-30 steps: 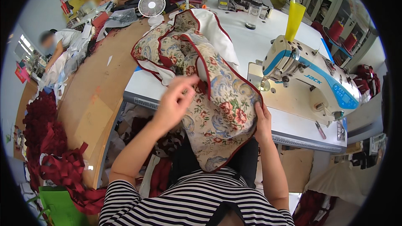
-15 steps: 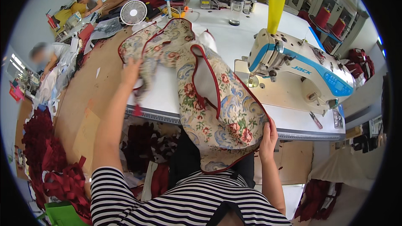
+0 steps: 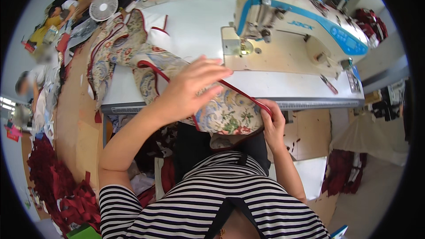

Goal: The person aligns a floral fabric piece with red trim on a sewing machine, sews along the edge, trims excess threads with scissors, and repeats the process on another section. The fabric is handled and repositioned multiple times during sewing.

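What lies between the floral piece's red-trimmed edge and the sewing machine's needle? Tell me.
Nothing visible. The left hand rests on the floral fabric and the right hand pinches its red trim at the table edge. The white machine bed up to the needle area looks bare.

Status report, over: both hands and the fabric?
Left hand flat on floral fabric. Right hand gripping its red edge. Sewing machine behind, apart.

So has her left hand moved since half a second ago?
Yes. The left hand swung in from the table's left edge toward the sewing machine, onto the floral fabric.
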`<state>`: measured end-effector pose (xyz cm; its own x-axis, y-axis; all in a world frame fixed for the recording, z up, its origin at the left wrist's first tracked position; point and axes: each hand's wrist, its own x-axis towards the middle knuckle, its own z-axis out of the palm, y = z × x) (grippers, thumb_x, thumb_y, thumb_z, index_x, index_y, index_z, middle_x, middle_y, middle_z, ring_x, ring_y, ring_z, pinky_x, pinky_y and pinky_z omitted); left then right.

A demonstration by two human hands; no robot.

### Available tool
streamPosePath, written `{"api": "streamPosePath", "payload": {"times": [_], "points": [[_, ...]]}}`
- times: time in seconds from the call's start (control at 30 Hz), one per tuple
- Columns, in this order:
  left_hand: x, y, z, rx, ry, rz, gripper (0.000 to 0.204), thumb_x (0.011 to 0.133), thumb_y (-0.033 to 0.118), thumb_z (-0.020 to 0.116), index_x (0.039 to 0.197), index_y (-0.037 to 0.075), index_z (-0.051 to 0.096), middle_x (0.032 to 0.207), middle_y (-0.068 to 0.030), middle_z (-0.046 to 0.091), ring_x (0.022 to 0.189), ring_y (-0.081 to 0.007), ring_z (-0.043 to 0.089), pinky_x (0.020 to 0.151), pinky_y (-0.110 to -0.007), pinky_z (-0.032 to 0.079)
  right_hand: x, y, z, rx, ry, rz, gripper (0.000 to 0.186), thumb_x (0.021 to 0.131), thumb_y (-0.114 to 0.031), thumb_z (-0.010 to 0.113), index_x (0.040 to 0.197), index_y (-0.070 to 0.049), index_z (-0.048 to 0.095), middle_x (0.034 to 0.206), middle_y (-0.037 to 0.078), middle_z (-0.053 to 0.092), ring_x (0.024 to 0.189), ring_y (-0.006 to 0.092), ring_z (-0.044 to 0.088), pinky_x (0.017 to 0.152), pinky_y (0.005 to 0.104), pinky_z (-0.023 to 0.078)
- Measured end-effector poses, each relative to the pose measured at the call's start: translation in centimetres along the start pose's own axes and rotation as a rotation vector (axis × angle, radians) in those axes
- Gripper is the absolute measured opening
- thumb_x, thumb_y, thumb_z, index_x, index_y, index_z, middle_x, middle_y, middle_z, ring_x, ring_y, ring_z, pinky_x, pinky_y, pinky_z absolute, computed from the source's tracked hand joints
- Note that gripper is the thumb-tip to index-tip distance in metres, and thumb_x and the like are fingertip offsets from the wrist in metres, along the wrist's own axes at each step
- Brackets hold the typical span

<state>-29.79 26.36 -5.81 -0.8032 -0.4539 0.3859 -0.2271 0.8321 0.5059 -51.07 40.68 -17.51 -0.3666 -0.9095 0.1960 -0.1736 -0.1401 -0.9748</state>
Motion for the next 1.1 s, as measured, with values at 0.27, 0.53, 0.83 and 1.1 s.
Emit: {"api": "streamPosePath", "payload": {"times": [0.27,0.53,0.83,1.1], "points": [[3.1,0.6,5.1,-0.414,-0.365,-0.417,0.022,0.092,0.021,0.057,0.094,-0.001,0.061,0.077,-0.0001,0.058,0.071,-0.0096,0.052,0.066,-0.025,0.042,0.0,-0.1,-1.0,0.559,-0.261,0.422,0.040,0.099,-0.034,0.044,0.114,0.000,0.059,0.102,0.001,0.061,0.092,0.0058,0.052,0.085,0.0236,0.044],[2.3,-0.7,4.1,-0.679,-0.373,-0.571,0.018,0.093,0.017,0.055,0.088,0.001,0.061,0.076,0.0068,0.053,0.071,-0.0014,0.045,0.064,-0.019,0.039,0.6,-0.1,-0.1,0.615,-0.295,0.430,0.040,0.099,-0.037,0.044,0.107,-0.001,0.060,0.097,0.000,0.061,0.089,0.0055,0.053,0.083,0.0227,0.045],[3.1,0.6,4.2,-0.570,-0.272,-0.481,0.020,0.094,0.020,0.056,0.089,0.002,0.061,0.077,0.0062,0.053,0.071,-0.0024,0.045,0.064,-0.019,0.039,1.7,-1.4,0.2,0.518,-0.467,0.345,0.038,0.099,-0.035,0.046,0.104,-0.001,0.061,0.092,-0.002,0.060,0.084,0.0041,0.052,0.077,0.0213,0.044],[2.0,-2.8,-5.8,-0.624,0.191,-0.636,0.022,0.094,0.023,0.057,0.093,0.002,0.062,0.079,0.0034,0.061,0.072,-0.0021,0.055,0.066,-0.019,0.045,3.8,-0.3,-1.4,0.411,-0.620,0.428,0.030,0.092,-0.011,0.054,0.118,0.003,0.058,0.111,0.005,0.061,0.103,0.0125,0.053,0.093,0.0259,0.039]]}}
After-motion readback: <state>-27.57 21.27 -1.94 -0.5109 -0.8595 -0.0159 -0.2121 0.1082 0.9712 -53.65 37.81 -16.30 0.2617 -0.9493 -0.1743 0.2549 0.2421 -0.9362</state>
